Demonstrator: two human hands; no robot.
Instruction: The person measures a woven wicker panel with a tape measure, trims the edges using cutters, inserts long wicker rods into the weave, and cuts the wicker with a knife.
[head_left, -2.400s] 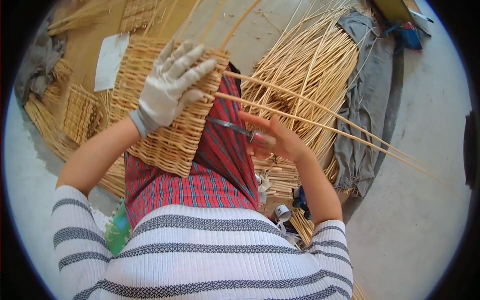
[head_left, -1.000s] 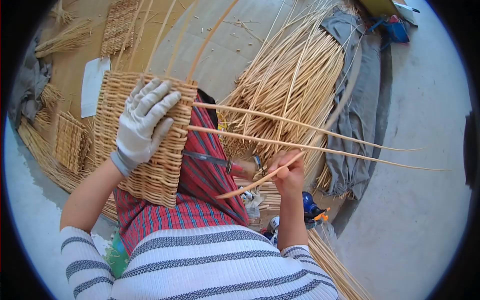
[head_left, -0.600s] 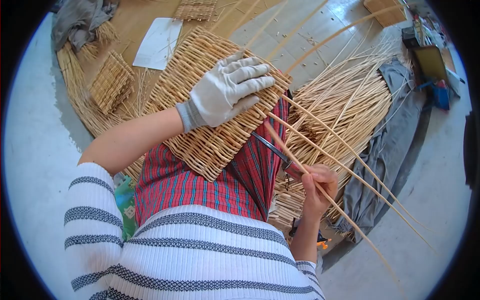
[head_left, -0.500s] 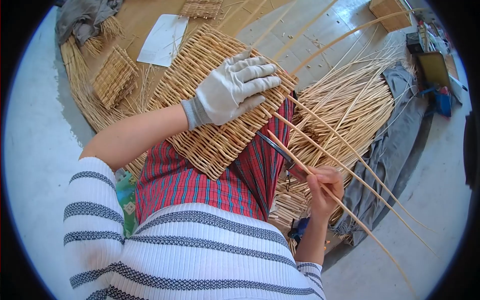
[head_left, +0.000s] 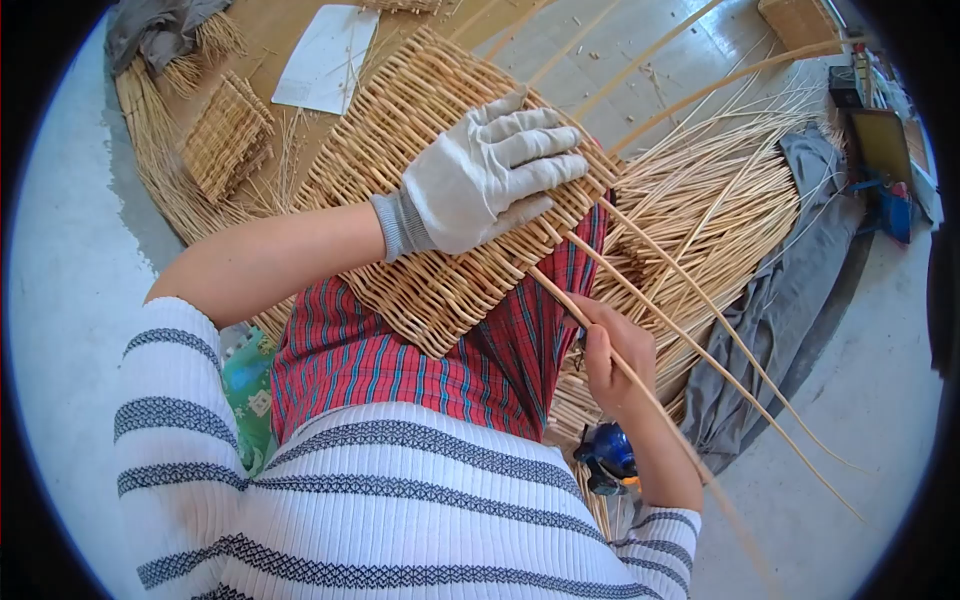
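A woven wicker panel (head_left: 400, 200) lies tilted across my lap, over red plaid cloth (head_left: 400, 375). My left hand (head_left: 490, 170), in a pale work glove, rests flat on the panel near its right edge, fingers stretched out. With bare fingers closed, my right hand (head_left: 615, 355) grips a wicker rod (head_left: 655, 405). That rod's upper tip meets the panel's lower right edge; whether it is inserted I cannot tell. Two other long rods (head_left: 690, 275) stick out from the same edge, above my right hand. A dark object beside my right fingers is mostly hidden.
A large bundle of loose rods (head_left: 720, 220) lies to the right on grey cloth (head_left: 770, 330). At the upper left are a smaller woven piece (head_left: 228, 138) and a white sheet (head_left: 325, 60). More rods stretch from the panel's top. A blue object (head_left: 608, 450) sits below my right hand.
My right hand has moved up and left, bringing the rod's tip to the panel's edge. The dark pointed tool beside it is now mostly hidden. Panel and left hand shifted slightly right in view.
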